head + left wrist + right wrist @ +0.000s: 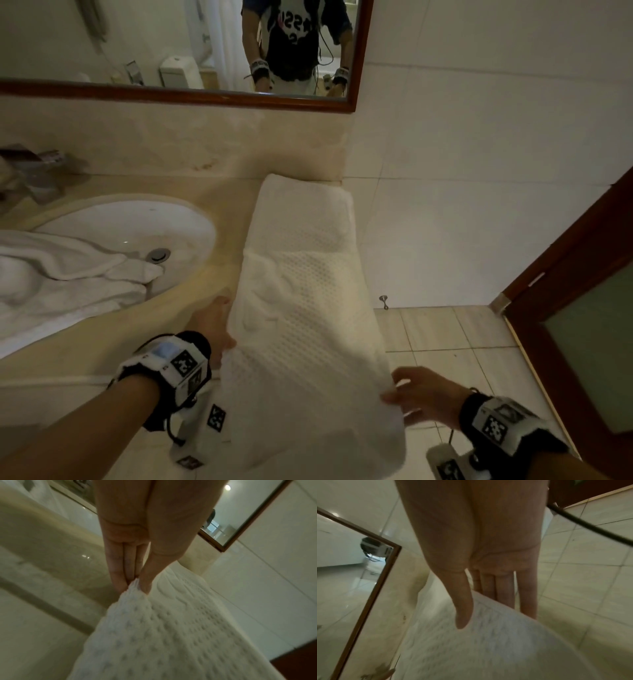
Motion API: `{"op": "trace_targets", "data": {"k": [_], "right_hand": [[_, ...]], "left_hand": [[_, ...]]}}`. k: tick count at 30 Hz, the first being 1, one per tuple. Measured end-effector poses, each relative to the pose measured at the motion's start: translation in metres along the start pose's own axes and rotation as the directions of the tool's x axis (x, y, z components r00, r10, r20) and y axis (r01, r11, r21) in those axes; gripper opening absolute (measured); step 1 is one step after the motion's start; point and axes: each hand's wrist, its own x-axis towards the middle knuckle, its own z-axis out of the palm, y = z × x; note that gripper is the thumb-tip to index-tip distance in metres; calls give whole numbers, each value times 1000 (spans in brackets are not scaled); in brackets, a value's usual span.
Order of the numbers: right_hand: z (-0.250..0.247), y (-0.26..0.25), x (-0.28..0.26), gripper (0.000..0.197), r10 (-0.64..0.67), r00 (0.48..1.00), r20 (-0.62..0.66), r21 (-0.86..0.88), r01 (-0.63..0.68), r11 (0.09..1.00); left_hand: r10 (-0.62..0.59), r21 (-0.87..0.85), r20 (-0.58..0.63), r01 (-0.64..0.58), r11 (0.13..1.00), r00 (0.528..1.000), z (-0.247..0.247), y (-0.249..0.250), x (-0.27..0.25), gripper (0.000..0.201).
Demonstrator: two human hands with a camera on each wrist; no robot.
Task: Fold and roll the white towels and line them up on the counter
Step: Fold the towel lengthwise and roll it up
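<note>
Holding a long white towel point(301, 318) by its near end, a person's left hand point(214, 327) pinches the left edge between thumb and straight fingers point(120, 566), while the right hand point(424, 394) grips the right edge, thumb on top and fingers point(503, 592) underneath. The dotted towel runs lengthwise from the hands across the beige counter point(212, 277) to the back wall beside the right-hand tiled wall. Left of it sits a white sink point(144, 222) with more crumpled towels point(65, 274) draped over its near rim, and a wood-framed mirror point(205, 97) hangs beyond.
</note>
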Motion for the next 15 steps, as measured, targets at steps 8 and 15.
{"op": "trace_targets", "data": {"k": [8,15], "right_hand": [[31,20,19,23,9,992,-123,-339,-50,940],[8,-13,15,20,-24,966,-259,-161,-19,987]], "left_hand": [[384,606,191,-416,678,903,23,9,-7,58],[290,605,258,-388,696,922,14,10,-1,64]]}}
